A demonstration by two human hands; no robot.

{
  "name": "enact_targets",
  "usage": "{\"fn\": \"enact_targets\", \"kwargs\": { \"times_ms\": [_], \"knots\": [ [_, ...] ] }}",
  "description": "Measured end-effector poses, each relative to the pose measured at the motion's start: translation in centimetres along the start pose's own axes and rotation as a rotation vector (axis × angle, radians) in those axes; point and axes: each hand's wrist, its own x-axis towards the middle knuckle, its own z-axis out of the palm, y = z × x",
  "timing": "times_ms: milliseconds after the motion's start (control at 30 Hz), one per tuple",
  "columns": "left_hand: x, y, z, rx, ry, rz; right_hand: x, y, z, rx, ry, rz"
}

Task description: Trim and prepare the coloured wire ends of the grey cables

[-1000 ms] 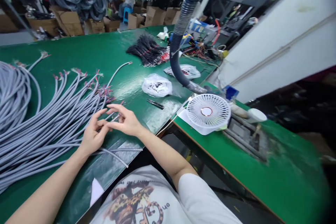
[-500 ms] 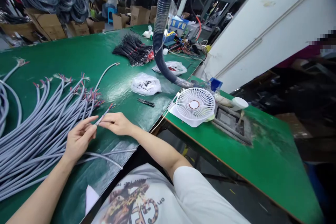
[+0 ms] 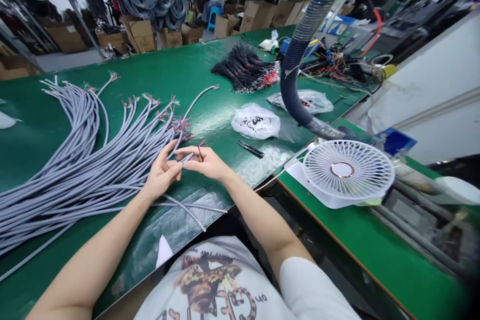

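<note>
In the head view, a single grey cable [image 3: 188, 158] is held between my two hands. My left hand [image 3: 162, 172] is closed on it, thumb and fingers pinched together. My right hand [image 3: 210, 164] meets it from the other side, closed around the part near the cable's end. Coloured wire ends [image 3: 202, 143] stick out past my right fingers, and a thin dark strand crosses those fingers. Much of the held cable is hidden by my hands. Beside and under my left hand lies a large bundle of grey cables [image 3: 123, 162] with stripped, coloured ends.
Small black snips [image 3: 250, 149] lie right of my hands, near a plastic bag [image 3: 256, 121]. Farther back are a bundle of black wires [image 3: 243, 67] and a hanging ribbed hose [image 3: 294, 70]. A white fan [image 3: 348, 172] stands on the lower bench to the right. People sit in the background.
My view has turned left, so the scene sits farther right. My right hand has shifted over the cable's end, its fingers now covering more of it and nearly touching my left fingers.
</note>
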Motion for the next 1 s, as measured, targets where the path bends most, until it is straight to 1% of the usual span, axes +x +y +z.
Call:
{"fn": "enact_targets", "kwargs": {
  "times_ms": [100,267,400,467,567,700,767,800,867,933,1000],
  "knots": [
    [-0.1,0.0,-0.1,-0.013,-0.016,-0.027,0.3,0.4,0.4,0.071,0.009,0.03],
    [-0.1,-0.1,-0.4,0.002,-0.034,-0.016,0.0,1.2,0.0,0.217,-0.051,0.109],
    [-0.1,-0.5,-0.7,0.01,-0.02,0.016,0.0,1.4,0.6,0.268,0.019,0.165],
    [-0.1,-0.6,-0.6,0.023,0.023,0.049,0.1,1.5,1.0,0.228,0.08,0.178],
    [0.0,-0.7,-0.5,0.064,0.071,0.066,0.3,1.7,0.9,0.087,0.174,0.168],
    [0.1,-0.8,-0.7,0.067,0.094,0.046,0.2,2.0,-0.8,-0.168,0.325,0.155],
    [0.1,-0.8,-0.8,0.029,0.115,0.063,-0.2,1.7,-1.8,-0.236,0.404,0.118],
    [0.2,-0.8,-0.9,0.011,0.118,0.067,-0.4,1.4,-2.1,-0.243,0.422,0.083],
    [0.2,-0.7,-0.9,-0.002,0.102,0.053,-0.7,0.6,-2.2,-0.239,0.387,0.006],
    [0.2,-0.7,-0.8,-0.003,0.073,0.019,-0.9,-0.1,-1.4,-0.28,0.288,-0.05],
    [0.3,-0.6,-0.8,-0.015,0.06,-0.002,-0.7,-0.4,-0.2,-0.377,0.192,-0.101]
  ]
}}
